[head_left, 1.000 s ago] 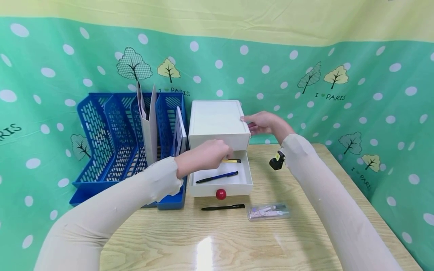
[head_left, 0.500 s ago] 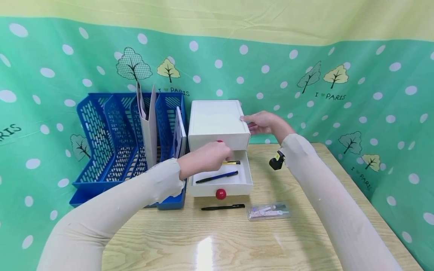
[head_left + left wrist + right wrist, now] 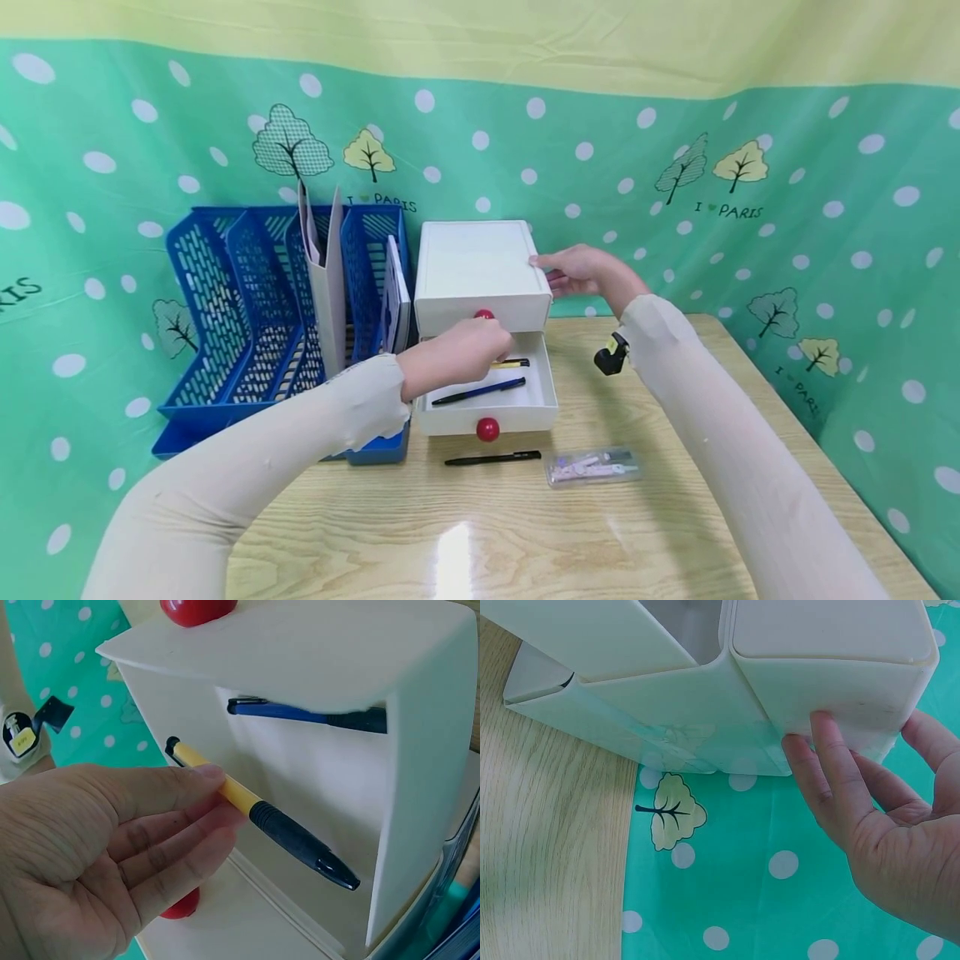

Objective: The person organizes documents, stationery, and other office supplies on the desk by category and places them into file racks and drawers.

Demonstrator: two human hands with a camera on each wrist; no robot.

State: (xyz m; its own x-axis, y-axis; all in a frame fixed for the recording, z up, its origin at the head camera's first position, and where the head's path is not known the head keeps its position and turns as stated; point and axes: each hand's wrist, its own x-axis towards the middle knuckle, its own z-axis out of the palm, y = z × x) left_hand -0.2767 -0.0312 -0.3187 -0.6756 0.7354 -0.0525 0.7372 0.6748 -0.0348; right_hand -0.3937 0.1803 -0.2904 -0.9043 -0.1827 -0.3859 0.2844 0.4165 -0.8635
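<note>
My left hand (image 3: 459, 354) is over the pulled-out lower drawer (image 3: 528, 419) of a white desktop cabinet (image 3: 480, 258). Between thumb and fingers it pinches a yellow pen with a black grip (image 3: 238, 795), which slants in the left wrist view. A blue and black pen (image 3: 480, 392) lies in the drawer, nearer its front. My right hand (image 3: 583, 271) rests on the cabinet's right side, its thumb at the top edge. In the right wrist view its fairly straight fingers (image 3: 832, 754) touch the white side wall. The upper drawer, with a red knob (image 3: 484, 314), is closed.
A black pen (image 3: 492, 459) and a clear case of small pale items (image 3: 592, 468) lie on the wooden table before the drawer. Left of the cabinet stands a blue file rack (image 3: 217, 300) holding folders and a booklet. A polka-dot cloth (image 3: 810, 192) hangs behind.
My left hand has come slightly down and left with the yellow pen, and the upper drawer's red knob now shows above it. My right hand has stayed on the cabinet.
</note>
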